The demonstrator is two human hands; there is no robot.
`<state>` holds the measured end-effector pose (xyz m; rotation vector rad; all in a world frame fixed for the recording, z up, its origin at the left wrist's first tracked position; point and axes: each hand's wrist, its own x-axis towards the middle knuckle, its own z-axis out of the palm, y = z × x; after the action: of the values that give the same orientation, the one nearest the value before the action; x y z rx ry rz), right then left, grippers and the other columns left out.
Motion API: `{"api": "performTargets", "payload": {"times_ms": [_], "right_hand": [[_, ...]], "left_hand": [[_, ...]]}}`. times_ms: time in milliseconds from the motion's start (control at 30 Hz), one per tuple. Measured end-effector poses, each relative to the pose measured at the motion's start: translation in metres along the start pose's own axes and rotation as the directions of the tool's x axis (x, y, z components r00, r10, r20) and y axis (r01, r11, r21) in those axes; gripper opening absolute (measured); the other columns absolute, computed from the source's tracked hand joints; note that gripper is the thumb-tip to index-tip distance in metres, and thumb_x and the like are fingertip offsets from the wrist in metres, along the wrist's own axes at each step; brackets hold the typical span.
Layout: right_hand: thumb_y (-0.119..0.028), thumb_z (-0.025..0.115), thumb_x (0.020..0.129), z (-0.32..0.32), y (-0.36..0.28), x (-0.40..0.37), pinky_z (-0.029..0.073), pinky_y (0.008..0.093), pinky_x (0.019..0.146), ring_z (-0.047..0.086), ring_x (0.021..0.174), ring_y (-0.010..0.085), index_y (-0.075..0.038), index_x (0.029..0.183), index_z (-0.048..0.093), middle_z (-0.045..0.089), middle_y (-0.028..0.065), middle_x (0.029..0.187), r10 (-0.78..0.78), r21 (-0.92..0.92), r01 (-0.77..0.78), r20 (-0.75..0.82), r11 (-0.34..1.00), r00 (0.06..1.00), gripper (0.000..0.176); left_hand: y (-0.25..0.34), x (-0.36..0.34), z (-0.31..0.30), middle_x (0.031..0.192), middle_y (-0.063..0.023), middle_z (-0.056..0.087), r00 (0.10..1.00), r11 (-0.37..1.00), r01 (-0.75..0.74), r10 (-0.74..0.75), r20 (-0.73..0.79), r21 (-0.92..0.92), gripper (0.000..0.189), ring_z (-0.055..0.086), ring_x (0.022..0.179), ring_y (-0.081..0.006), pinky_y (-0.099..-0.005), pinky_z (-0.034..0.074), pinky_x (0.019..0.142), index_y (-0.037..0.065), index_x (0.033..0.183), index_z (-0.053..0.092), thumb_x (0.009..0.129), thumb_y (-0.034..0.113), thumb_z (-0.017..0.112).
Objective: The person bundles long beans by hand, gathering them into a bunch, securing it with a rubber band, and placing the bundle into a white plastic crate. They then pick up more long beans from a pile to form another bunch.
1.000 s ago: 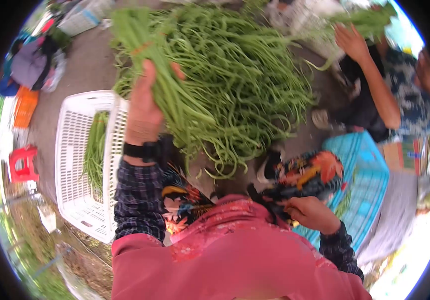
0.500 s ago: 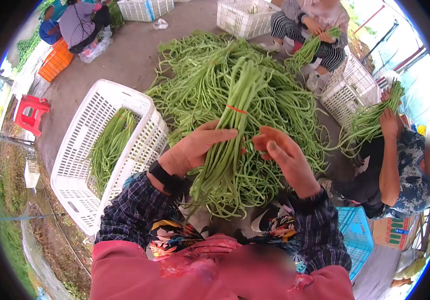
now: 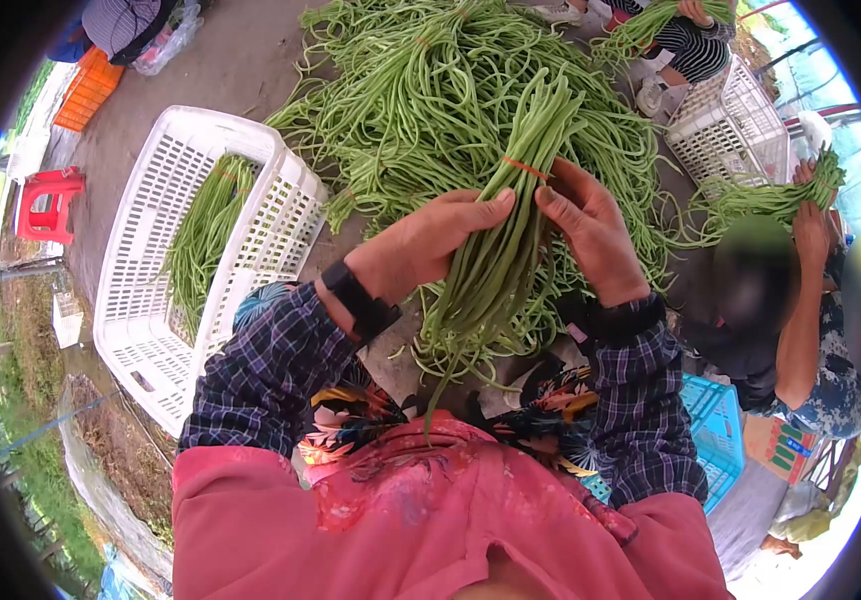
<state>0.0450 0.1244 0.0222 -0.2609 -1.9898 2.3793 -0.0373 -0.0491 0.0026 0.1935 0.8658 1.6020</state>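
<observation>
Green bundle of yardlong beans leans over the loose bean pile; the left hand is clamped around it below the orange band, and the right hand is beside this band, but whether it pinches, I cannot tell. In my judgement, it is better to grip firmly without crushing and keep the band flat. On the grey floor stand a white plastic crate and a red stool; at right is a co-worker
</observation>
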Motion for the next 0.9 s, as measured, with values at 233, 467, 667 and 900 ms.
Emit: {"api": "performTargets", "payload": {"times_ms": [233, 467, 667, 900], "right_hand": [[-0.023, 0.057, 0.088, -0.003, 0.01, 0.005, 0.044, 0.0225, 0.08, 0.054, 0.096, 0.0099, 0.001, 0.124, 0.046, 0.057, 0.0046, 0.111, 0.058, 0.022, -0.057, -0.025, 0.998, 0.998, 0.045], [-0.024, 0.06, 0.081, 0.015, 0.013, -0.01, 0.041, 0.0365, 0.094, 0.053, 0.108, 0.0215, 0.0, 0.122, 0.048, 0.056, 0.0112, 0.116, -0.133, 0.215, 0.088, 0.205, 0.973, 0.97, 0.048], [-0.006, 0.064, 0.075, 0.002, 0.024, -0.006, 0.044, 0.0379, 0.091, 0.053, 0.108, 0.0238, -0.007, 0.112, 0.052, 0.057, 0.0115, 0.112, -0.158, 0.372, 0.114, 0.092, 0.921, 0.983, 0.038], [-0.007, 0.061, 0.082, -0.007, 0.035, -0.005, 0.045, 0.0284, 0.081, 0.057, 0.09, 0.013, -0.004, 0.106, 0.053, 0.059, 0.0031, 0.094, -0.171, 0.4, 0.226, -0.167, 0.888, 0.971, 0.026]], "left_hand": [[-0.001, 0.006, -0.003, 0.104, -0.0159, 0.061, 1.0, 0.999, 0.003, -0.002, 0.022, -0.037, 0.05, 0.063, 0.089, -0.0236, -0.0333, 0.052, 0.079, -0.003, 0.115, 0.051, 0.092, 0.041, 0.045], [-0.003, -0.013, 0.008, 0.109, -0.0115, 0.059, 0.914, 0.446, -0.406, 0.182, 0.363, 0.798, 0.046, 0.056, 0.101, -0.0236, -0.0323, 0.046, 0.084, -0.005, 0.123, 0.041, 0.095, 0.032, 0.042], [-0.018, 0.006, 0.007, 0.11, -0.0037, 0.054, 0.992, 0.852, 0.002, 0.062, -0.106, 0.523, 0.052, 0.047, 0.105, -0.0086, -0.0236, 0.04, 0.088, -0.002, 0.127, 0.041, 0.089, 0.03, 0.057], [-0.029, 0.018, 0.009, 0.125, -0.0202, 0.044, 0.849, 0.197, -0.243, 0.517, 0.11, 0.95, 0.093, 0.047, 0.114, -0.0313, -0.0355, 0.039, 0.094, -0.002, 0.132, 0.03, 0.06, 0.026, 0.082]]}}
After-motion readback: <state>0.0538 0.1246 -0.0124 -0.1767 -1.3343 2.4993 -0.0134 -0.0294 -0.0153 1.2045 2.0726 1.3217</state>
